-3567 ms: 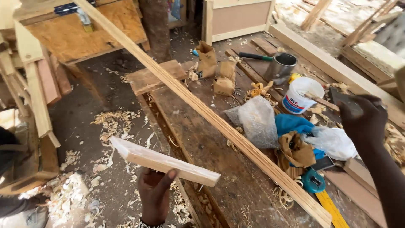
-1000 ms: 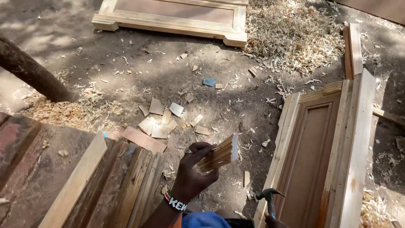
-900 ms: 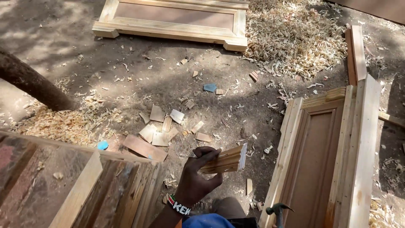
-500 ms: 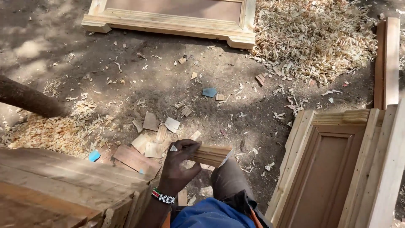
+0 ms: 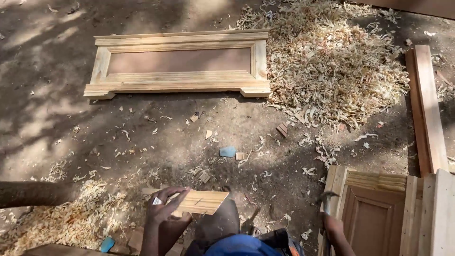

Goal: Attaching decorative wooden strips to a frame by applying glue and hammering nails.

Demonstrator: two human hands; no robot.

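Head view: left hand (image 5: 163, 208) grips short wood offcut (image 5: 199, 201) at its near end, lower centre; light, stiff, likely splintery; right hand (image 5: 332, 225) closed round hammer (image 5: 326, 199) handle

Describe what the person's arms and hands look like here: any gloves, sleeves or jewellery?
Both hands are bare, without gloves. The left hand shows no sleeve along the forearm, and its wrist is hidden at the bottom edge of the picture, so a band there cannot be told. Only a small part of the right hand and its forearm shows, also without a sleeve. No rings can be made out on either one.
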